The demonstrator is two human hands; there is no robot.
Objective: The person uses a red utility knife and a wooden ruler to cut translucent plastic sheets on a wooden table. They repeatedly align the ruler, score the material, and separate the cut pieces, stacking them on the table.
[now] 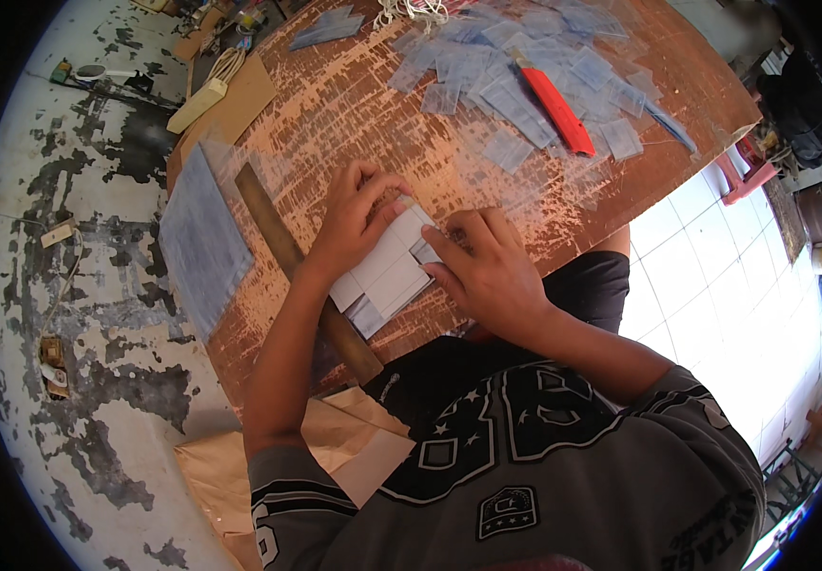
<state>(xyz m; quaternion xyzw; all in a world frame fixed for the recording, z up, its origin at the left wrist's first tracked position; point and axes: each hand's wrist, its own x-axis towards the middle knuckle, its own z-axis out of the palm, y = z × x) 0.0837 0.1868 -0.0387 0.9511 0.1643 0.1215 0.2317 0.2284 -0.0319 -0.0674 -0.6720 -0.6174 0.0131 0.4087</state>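
On the worn wooden table before me lies a flat stack of white rectangular pieces (387, 264), with a few greyish see-through pieces showing at its edges. My left hand (358, 217) curls over the stack's far left corner, thumb on its top and fingers bent around the edge. At the right edge, my right hand (492, 266) closes on a piece with thumb and forefinger. A brown wooden strip (277, 224) runs under my left forearm, along the stack's left side. Whether the pieces are card or coated sheet I cannot tell.
Many small clear sheets (496, 81) lie heaped at the far side, a red utility knife (561, 112) on top. Large bluish transparent sheets (203, 238) rest at the table's left edge. Brown cardboard (239, 95) and a white power strip (198, 105) sit near the peeling wall.
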